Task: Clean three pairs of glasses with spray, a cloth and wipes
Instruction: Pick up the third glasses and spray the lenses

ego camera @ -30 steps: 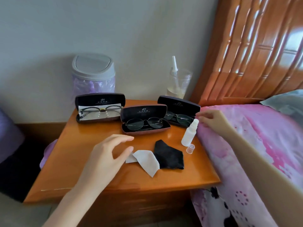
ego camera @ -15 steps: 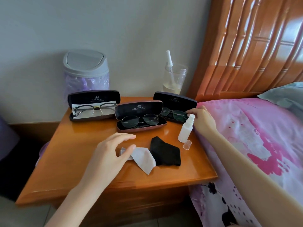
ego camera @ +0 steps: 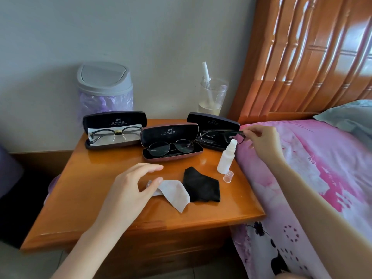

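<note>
**Right hand** point(ego camera: 261, 143): my thumb and forefinger pinch the outer hinge corner of the thin dark-framed glasses point(ego camera: 218, 135). The other fingers are loosely curled. This pair lies in the open black hard case point(ego camera: 213, 120) at two o'clock on the glossy orange wooden nightstand point(ego camera: 96, 194).

**Left hand** point(ego camera: 128, 190): my fingers are spread, relaxed and hold nothing. The thumb tip lies over the edge of the white zigzag-edged cloth point(ego camera: 175, 195) at six o'clock. I cannot tell whether it touches.

**Handling:** I judge the frame light, springy and easily bent, and the lenses quick to smear or scratch. The hinge corner or the bridge is the place to hold it, never the glass.

**Nearby:**
- The crumpled black cloth point(ego camera: 202, 188), limp, lies just beside the white one.
- The small white plastic spray bottle point(ego camera: 226, 158) stands at three o'clock with its clear cap point(ego camera: 228, 176) off beside it. It is probably light and easy to tip.
- The round dark-rimmed glasses point(ego camera: 171, 147) lie in the brown case point(ego camera: 171, 131) at twelve o'clock.
- The half-rim glasses point(ego camera: 115, 133) lie in the black case point(ego camera: 114, 119) at ten o'clock.

**Writing:** each lid lining carries a pale logo, perhaps "CM", above a row of characters too small to read. I see no label on the bottle.
</note>
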